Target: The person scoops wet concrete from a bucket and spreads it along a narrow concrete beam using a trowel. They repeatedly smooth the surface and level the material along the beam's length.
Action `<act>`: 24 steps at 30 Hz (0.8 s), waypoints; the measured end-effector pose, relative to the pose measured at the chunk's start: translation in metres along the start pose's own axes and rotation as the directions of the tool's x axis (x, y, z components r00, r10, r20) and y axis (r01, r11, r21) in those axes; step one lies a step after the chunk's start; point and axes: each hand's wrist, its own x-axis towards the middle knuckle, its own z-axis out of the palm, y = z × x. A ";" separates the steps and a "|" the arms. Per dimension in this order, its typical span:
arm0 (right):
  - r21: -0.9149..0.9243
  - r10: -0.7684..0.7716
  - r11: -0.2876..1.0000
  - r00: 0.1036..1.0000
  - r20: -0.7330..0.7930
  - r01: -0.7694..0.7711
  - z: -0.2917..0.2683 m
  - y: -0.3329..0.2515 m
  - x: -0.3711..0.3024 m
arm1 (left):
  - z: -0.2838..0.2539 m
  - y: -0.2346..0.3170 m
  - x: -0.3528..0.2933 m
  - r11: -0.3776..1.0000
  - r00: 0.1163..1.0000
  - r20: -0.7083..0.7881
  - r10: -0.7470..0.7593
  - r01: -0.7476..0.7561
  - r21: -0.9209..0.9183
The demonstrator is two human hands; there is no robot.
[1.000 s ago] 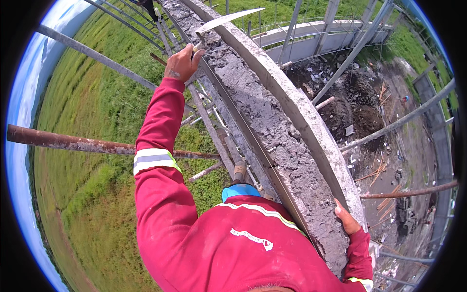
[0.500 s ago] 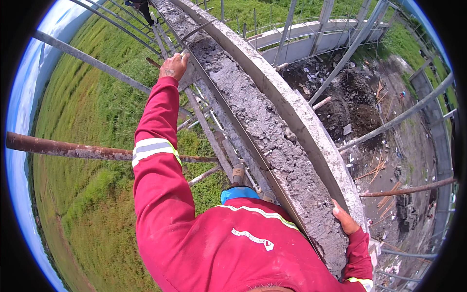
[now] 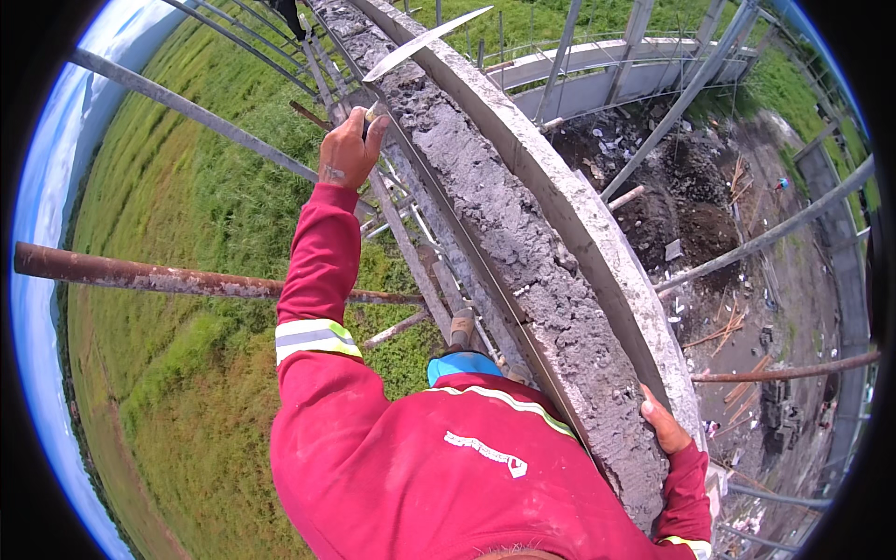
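My left hand (image 3: 351, 149) is closed around the handle of a trowel (image 3: 425, 47). Its pale pointed blade is tilted above the far part of the trough, reaching across to the right-hand wall. Rough grey wet concrete (image 3: 504, 215) fills the channel between a thin form edge (image 3: 467, 245) on the left and a curved concrete wall (image 3: 597, 219) on the right. Nearer to me, my right hand (image 3: 664, 425) lies over the inner side of that wall beside the concrete, holding no tool. Its fingers look extended, partly hidden.
Scaffold planks (image 3: 411, 252) and my shoe (image 3: 463, 322) are below on the left. A rusty pipe (image 3: 149, 273) and a grey pipe (image 3: 187, 110) stick out over grass. Diagonal poles (image 3: 775, 224) rise on the right above rubble-strewn ground. Another person's dark-clothed leg (image 3: 287, 13) shows at the far end.
My left hand has drawn slightly nearer and right, and the trowel has turned from edge-on to show its flat blade. My right hand stays on the wall.
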 end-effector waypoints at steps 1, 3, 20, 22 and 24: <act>-0.002 0.035 0.999 0.999 -0.011 -0.035 0.001 -0.001 0.000 | -0.004 0.016 -0.006 0.998 0.999 0.032 0.027 -0.026 -0.053; -0.034 0.032 0.999 0.999 -0.031 -0.034 0.002 -0.004 0.001 | -0.011 0.053 -0.018 0.981 0.992 0.110 0.062 -0.040 -0.188; -0.297 0.072 0.947 0.982 -0.177 -0.123 -0.003 0.008 -0.007 | 0.086 0.235 -0.011 0.696 0.260 0.649 0.715 -0.175 -0.696; -0.279 0.145 0.939 0.968 -0.203 -0.199 -0.005 0.007 -0.008 | 0.081 0.226 -0.011 0.675 0.297 0.620 0.727 -0.140 -0.724; -0.213 0.155 0.957 0.968 -0.197 -0.197 -0.005 0.006 -0.009 | 0.070 0.209 -0.005 0.665 0.448 0.542 0.711 -0.175 -0.726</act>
